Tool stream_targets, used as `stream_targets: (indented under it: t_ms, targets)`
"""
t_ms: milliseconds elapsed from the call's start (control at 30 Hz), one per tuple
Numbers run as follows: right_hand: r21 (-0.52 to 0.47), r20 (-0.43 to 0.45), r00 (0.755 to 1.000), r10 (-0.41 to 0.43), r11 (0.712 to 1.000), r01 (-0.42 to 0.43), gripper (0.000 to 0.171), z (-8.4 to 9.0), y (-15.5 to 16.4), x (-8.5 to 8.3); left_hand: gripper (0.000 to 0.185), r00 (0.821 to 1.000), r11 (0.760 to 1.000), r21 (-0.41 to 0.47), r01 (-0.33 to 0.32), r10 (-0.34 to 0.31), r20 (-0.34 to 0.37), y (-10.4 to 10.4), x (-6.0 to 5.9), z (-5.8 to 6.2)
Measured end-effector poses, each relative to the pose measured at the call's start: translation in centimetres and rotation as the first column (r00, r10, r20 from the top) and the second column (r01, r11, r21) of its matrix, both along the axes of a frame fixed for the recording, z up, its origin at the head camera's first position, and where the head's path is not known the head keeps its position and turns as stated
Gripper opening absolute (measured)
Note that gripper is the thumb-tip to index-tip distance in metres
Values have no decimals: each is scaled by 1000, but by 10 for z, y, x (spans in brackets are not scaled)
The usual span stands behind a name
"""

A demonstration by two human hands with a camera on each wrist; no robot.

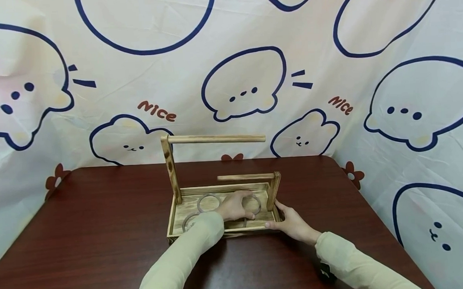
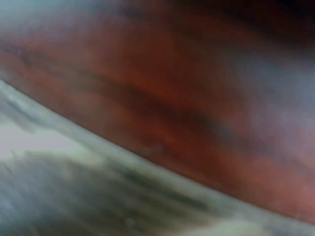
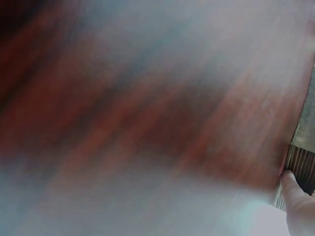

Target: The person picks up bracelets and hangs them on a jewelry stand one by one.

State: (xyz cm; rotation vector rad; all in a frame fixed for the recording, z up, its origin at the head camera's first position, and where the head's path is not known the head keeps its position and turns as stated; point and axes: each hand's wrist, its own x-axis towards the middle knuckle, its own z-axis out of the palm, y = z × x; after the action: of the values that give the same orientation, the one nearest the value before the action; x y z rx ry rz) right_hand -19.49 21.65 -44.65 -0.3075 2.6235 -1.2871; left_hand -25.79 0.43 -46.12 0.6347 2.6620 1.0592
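Note:
A shallow wooden tray (image 1: pixel 172 216) stands on the table, with several grey bangle-like rings lying in it. My left hand (image 1: pixel 234 207) reaches in from the front, its thumb and fingers spanning the right-hand ring (image 1: pixel 260 204) at opposite edges. Another ring (image 1: pixel 199 209) lies left of that hand, and a further one is partly covered by the sleeve. At the tray's right end my right hand (image 1: pixel 293 223) grips the front corner, thumb in front and fingers along the end wall. One finger (image 3: pixel 294 191) of it touches the striped wood in the right wrist view. The left wrist view is blurred and shows no fingers.
A tall post (image 1: pixel 171 171) rises at the tray's left end and carries a long rod (image 1: pixel 215 139) pointing right. At the right end a shorter post (image 1: pixel 274 192) carries a rod (image 1: pixel 244 177) pointing left. Behind the dark red table (image 1: pixel 84 237) hangs a patterned cloth (image 1: pixel 182 82).

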Motion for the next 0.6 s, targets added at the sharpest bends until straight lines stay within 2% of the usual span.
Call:
stream_targets:
  t_ms: [333,600]
  targets:
    - [5,6,1000,0,1000,0,93,-1,0,-1,78,1000,1000,0,9,-9,16,0,-2,4]
    - [12,18,1000,-1,1000,1,93,-1,0,-2,78,1000,998,63,-14,12,19,3,-3,12]
